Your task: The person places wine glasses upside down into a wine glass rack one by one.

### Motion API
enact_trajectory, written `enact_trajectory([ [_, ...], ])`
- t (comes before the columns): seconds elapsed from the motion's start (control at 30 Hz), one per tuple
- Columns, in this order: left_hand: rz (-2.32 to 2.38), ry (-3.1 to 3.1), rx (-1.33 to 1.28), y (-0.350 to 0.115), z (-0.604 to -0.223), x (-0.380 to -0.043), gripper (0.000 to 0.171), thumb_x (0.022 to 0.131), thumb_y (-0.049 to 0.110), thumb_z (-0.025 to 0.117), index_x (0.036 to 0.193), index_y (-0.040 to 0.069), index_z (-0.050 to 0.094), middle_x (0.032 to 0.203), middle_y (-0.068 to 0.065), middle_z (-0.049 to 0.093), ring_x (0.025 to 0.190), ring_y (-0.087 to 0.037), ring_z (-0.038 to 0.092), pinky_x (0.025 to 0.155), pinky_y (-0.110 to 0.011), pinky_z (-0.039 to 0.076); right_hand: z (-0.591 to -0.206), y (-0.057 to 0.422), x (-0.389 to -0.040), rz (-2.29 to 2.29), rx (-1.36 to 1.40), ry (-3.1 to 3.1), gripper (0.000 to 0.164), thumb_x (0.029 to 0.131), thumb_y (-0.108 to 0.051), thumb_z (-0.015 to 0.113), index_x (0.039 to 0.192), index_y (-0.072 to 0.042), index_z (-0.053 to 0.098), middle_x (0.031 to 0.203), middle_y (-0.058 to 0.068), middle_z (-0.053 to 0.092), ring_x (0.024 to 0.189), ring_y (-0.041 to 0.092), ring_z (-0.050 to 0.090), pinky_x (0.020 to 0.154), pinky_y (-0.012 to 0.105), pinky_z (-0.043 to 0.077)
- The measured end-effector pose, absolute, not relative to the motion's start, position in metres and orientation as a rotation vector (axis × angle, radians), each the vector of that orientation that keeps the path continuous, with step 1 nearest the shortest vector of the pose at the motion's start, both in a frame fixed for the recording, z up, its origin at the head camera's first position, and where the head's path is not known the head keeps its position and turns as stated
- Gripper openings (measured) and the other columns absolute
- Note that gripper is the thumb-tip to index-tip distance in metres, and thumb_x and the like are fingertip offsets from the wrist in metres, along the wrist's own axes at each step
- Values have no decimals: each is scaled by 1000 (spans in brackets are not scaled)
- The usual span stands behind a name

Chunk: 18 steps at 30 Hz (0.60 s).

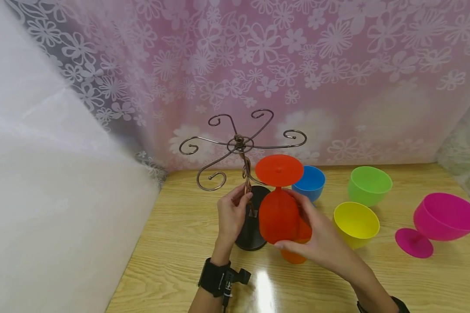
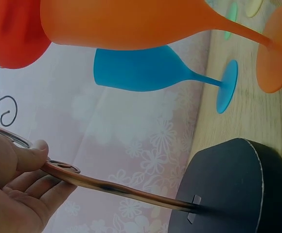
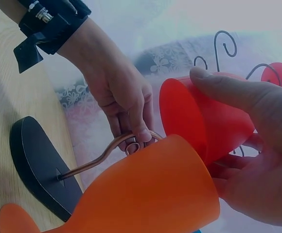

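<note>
My left hand (image 1: 230,214) holds the copper-coloured stem (image 2: 116,188) of a metal wine glass rack, with thumb and fingers about it. The rack stands upright on its black base (image 1: 250,237), curled arms spreading at the top. A red plastic goblet (image 1: 276,217) hangs upside down in the grip of my right hand (image 1: 325,239), foot up, just right of the stem below the arms. The right wrist view has its rim facing the orange goblet (image 3: 155,189), which stands upright on the table, partly hidden in the head view behind the red one.
To the right on the wooden table (image 1: 172,243) stand a blue goblet (image 1: 309,180), a green one (image 1: 370,187), a yellow one (image 1: 354,221) and a tilted-looking magenta one (image 1: 446,217). A flowered pink curtain (image 1: 235,56) hangs behind, and a white surface (image 1: 55,195) rises at left.
</note>
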<state>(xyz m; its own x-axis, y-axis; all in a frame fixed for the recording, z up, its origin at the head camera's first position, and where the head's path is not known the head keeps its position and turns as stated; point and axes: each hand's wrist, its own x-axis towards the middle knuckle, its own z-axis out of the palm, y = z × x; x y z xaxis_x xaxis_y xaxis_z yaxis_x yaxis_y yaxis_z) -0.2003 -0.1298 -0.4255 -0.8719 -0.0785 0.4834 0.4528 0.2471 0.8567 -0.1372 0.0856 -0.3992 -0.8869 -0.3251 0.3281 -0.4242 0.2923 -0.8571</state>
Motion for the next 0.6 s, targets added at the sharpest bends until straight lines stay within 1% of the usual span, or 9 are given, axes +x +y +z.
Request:
enact_trajectory([
  [0.1,-1663,-2087,-358,-130,-427,-201,26,92,-9,70,117,-13,70,105,-28,73,89,-40,74,74,-41,62,-401,85,-138,1675,721,-2440,107,74,-24,95,160,-26,30,152,-2,48,134,23,54,103,28,50],
  [0.17,-1679,-2085,-356,-130,-427,-202,26,92,-9,69,118,-14,69,106,-30,72,89,-42,73,74,-41,62,-401,84,-138,1662,736,-2439,108,74,-24,95,160,-28,30,152,-1,49,135,23,53,104,27,48],
  [0.2,-1679,-2088,-349,-130,-427,-202,26,93,-9,69,118,-15,69,106,-30,72,89,-42,73,74,-41,62,-401,84,-138,1655,742,-2441,108,75,-24,95,160,-29,29,152,-1,49,136,22,52,105,29,48],
  [0.27,-1680,-2091,-336,-131,-429,-204,26,93,-10,67,118,-16,69,107,-31,72,90,-43,73,75,-41,62,-401,84,-137,1641,765,-2439,109,75,-25,95,161,-29,28,150,-1,51,137,23,52,107,36,47],
  [0.37,-1633,-2108,-321,-134,-441,-211,22,93,-11,67,115,-14,71,105,-27,73,88,-41,73,75,-38,62,-401,85,-136,1614,787,-2439,108,76,-25,94,161,-29,28,149,1,53,138,24,50,109,46,43],
  [0.43,-1608,-2107,-333,-136,-450,-217,18,94,-10,66,111,-12,73,101,-25,74,81,-38,73,71,-34,61,-400,87,-134,1601,775,-2443,107,77,-25,93,161,-30,28,148,0,53,138,22,50,110,47,42],
  [0.53,-1604,-2090,-362,-140,-459,-222,13,97,-7,65,104,-8,75,93,-20,75,69,-27,69,63,-27,57,-397,92,-130,1557,740,-2449,106,77,-25,93,161,-32,29,148,-2,54,138,20,50,112,40,41],
  [0.6,-1629,-2062,-388,-142,-462,-224,12,98,-6,63,99,-6,75,86,-16,73,65,-20,64,61,-23,54,-396,96,-127,1513,722,-2446,107,76,-25,94,161,-31,30,148,-2,54,137,19,50,112,32,41],
])
